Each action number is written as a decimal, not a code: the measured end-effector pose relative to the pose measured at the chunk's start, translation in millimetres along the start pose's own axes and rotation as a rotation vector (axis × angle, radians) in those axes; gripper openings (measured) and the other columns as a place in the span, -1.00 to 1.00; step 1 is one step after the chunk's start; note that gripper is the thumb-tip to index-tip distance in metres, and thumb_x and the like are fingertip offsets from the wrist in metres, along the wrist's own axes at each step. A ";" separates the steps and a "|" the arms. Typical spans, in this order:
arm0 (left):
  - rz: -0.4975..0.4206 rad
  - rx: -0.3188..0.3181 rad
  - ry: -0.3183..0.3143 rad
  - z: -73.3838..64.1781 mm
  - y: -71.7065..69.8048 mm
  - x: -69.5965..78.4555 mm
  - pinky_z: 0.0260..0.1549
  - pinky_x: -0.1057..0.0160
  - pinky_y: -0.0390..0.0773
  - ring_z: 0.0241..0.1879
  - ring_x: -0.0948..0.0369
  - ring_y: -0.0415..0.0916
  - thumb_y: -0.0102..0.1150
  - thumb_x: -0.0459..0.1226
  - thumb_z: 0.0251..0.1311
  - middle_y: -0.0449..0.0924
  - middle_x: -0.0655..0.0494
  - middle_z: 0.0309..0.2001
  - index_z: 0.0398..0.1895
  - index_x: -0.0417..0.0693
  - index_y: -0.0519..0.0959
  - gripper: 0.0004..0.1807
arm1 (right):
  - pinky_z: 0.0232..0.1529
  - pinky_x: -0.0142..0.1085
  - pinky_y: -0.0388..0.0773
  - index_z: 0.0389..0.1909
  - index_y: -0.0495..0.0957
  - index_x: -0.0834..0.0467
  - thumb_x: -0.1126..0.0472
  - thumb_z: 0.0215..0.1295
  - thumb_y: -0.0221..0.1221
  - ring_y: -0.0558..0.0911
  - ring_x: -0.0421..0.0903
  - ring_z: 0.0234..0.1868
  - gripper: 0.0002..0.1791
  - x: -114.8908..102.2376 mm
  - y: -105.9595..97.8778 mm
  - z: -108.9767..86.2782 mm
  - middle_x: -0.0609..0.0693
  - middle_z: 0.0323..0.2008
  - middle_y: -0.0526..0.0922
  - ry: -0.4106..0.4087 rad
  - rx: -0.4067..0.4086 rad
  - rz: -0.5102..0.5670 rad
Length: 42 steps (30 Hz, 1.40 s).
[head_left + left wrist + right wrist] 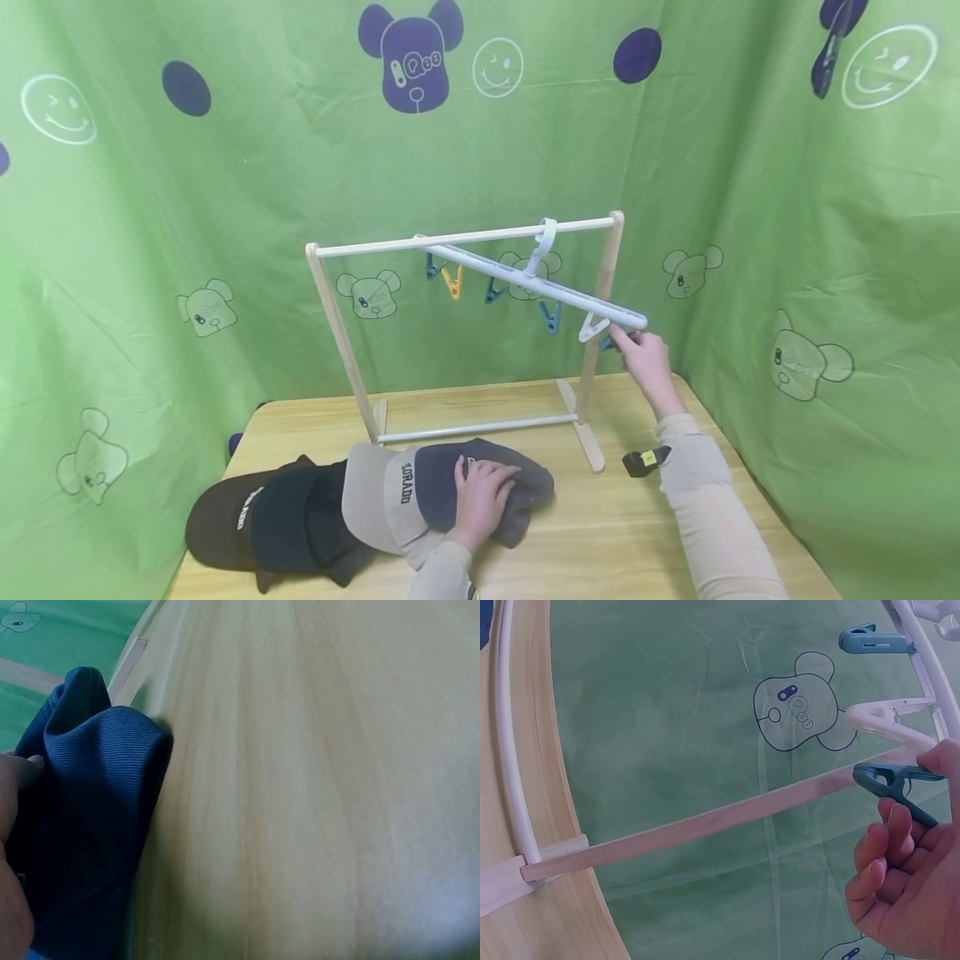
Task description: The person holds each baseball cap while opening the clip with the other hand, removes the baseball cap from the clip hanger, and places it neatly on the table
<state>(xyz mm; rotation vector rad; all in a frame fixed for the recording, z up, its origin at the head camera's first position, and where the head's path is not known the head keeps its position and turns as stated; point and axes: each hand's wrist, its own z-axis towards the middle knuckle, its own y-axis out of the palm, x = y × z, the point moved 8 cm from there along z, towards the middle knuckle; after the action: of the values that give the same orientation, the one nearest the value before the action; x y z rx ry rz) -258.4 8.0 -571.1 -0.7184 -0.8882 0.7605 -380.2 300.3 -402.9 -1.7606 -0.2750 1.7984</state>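
Observation:
In the head view, my left hand [482,497] grips the rightmost cap [444,475], a dark navy one with a crumpled crown. The left wrist view shows a fingertip [33,762] against its folded, ribbed cloth [105,772]. Up at the right end of a pale hanger [517,277], my right hand [643,358] pinches a teal clothes peg [892,780] between thumb and fingers. Next to it hangs a white peg [593,327]. Further along are other teal pegs [551,317] and a yellow one [453,283].
The hanger hooks over the top bar [375,247] of a wooden rack. Left of the gripped cap lie a beige cap [371,492], a black cap [281,521] and a brown cap [217,517], overlapping. A small black-and-yellow object [643,461] lies beneath my right forearm. Green curtains surround the table.

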 end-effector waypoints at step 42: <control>0.284 -0.322 0.066 -8.9 29.8 3.7 0.36 -0.36 0.04 0.32 0.11 0.33 0.02 0.12 0.30 0.44 0.19 0.32 0.34 0.22 0.37 -0.43 | -0.52 -0.40 0.48 -0.24 0.56 0.32 -0.33 0.30 0.06 0.50 -0.27 -0.58 -0.31 2.5 -6.9 -2.2 -0.03 -0.51 0.61 -0.031 0.031 0.015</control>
<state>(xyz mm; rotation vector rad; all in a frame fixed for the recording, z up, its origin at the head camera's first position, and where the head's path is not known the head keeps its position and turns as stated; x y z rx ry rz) -257.2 24.9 -597.5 -1.1661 -0.8682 0.8475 -376.1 306.6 -401.5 -1.7193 -0.2459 1.8320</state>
